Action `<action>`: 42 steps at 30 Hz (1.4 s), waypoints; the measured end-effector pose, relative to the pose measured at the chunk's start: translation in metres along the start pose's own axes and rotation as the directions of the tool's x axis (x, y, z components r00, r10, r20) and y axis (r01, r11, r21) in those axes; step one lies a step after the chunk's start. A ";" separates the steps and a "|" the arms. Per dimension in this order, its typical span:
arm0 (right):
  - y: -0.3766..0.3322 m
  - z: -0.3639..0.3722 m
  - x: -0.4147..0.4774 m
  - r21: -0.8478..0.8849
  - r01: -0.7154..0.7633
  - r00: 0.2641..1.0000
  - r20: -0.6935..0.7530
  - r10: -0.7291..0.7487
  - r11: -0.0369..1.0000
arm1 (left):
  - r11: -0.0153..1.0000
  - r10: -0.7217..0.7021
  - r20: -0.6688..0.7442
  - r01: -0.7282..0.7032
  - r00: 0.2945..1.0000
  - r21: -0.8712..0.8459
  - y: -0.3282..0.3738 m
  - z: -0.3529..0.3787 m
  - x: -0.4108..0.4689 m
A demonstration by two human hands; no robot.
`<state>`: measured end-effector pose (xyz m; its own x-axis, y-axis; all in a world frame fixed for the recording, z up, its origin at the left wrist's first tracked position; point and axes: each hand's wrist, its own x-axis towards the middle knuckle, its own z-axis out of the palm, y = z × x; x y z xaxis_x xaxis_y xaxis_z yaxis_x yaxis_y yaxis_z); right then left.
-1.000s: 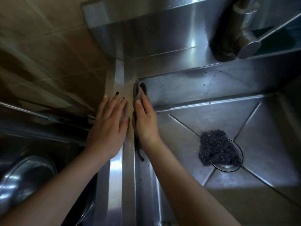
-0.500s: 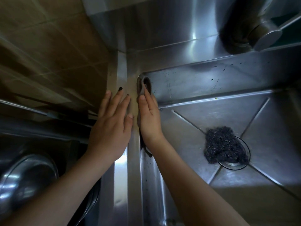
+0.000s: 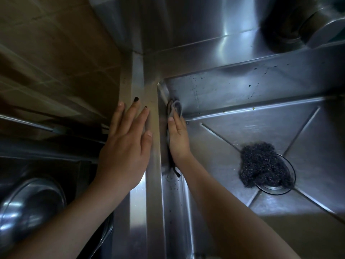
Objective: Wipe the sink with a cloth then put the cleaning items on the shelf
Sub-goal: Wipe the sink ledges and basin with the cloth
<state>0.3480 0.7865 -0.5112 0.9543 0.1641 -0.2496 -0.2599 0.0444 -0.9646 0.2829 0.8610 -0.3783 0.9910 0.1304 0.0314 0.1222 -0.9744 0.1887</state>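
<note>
The steel sink [image 3: 242,94] fills the right half of the view. My right hand [image 3: 178,139] presses a grey cloth [image 3: 175,107] flat against the sink's left inner wall, near the far left corner; the cloth's top pokes out above my fingertips and a dark end hangs below my wrist. My left hand [image 3: 127,146] rests flat, fingers straight, on the steel rim [image 3: 149,193] left of the basin. A dark steel-wool scourer [image 3: 261,163] lies on the sink floor, partly over the drain [image 3: 287,182].
A faucet base [image 3: 306,28] stands at the top right on the back ledge. A shiny metal bowl [image 3: 31,204] sits low at the left. Brown wall tiles [image 3: 56,53] rise at the upper left. Dark specks dot the sink's back wall.
The view has shifted closer and slightly right. My right hand with the cloth has slid a little down the left wall, away from the corner. The left hand stays on the rim.
</note>
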 end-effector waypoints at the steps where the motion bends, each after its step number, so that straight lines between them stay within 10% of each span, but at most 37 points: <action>1: 0.008 -0.001 0.002 -0.005 -0.011 1.000 0.002 0.011 1.000 | 1.000 0.000 0.000 0.000 1.000 -0.001 0.000 0.000 0.000; 42: -0.006 0.000 -0.003 -0.029 0.060 0.998 0.020 -0.059 0.998 | 1.000 -0.002 -0.044 0.001 0.999 -0.023 0.000 0.001 0.000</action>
<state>0.3468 0.7856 -0.5052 0.9650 0.1805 -0.1905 -0.1982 0.0255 -0.9798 0.2830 0.8609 -0.3793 0.9873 0.1405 0.0740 0.1222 -0.9698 0.2109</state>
